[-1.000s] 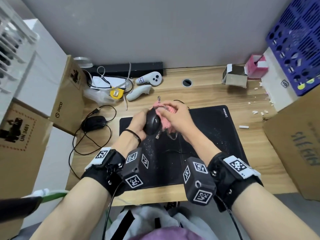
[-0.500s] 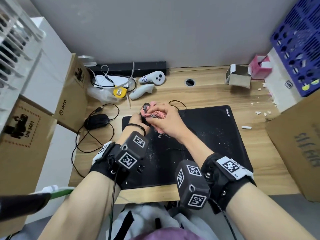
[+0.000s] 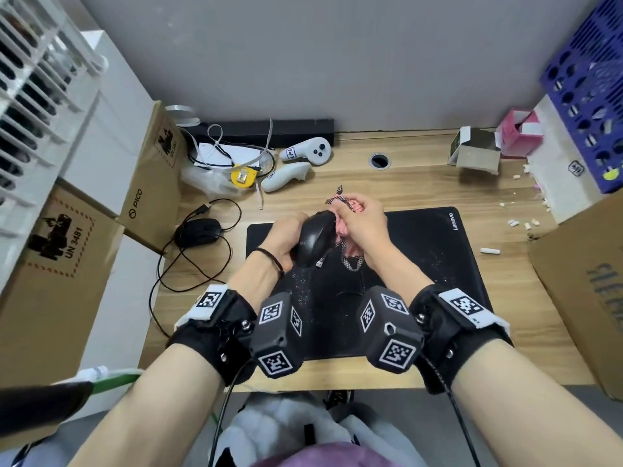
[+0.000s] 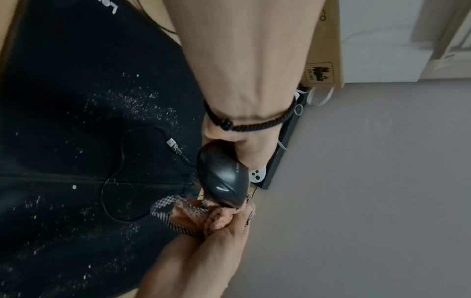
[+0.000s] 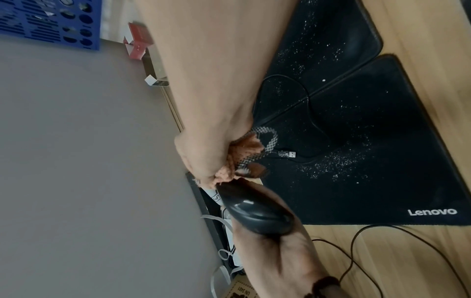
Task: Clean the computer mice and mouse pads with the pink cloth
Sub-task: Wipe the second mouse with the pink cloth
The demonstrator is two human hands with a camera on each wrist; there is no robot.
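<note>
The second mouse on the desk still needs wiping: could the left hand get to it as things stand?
Probably not yet: the left hand grips a mouse. The second mouse lies uncovered left of the pad.

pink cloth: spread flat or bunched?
Bunched. The pink cloth is crumpled in the right hand, pressed against the held black mouse.

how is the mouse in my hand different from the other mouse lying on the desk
The held mouse is lifted and tilted, gripped by the left hand; the desk mouse lies flat on bare wood, untouched. The pink cloth in the right hand meets only the held mouse. Both are black and wired.
</note>
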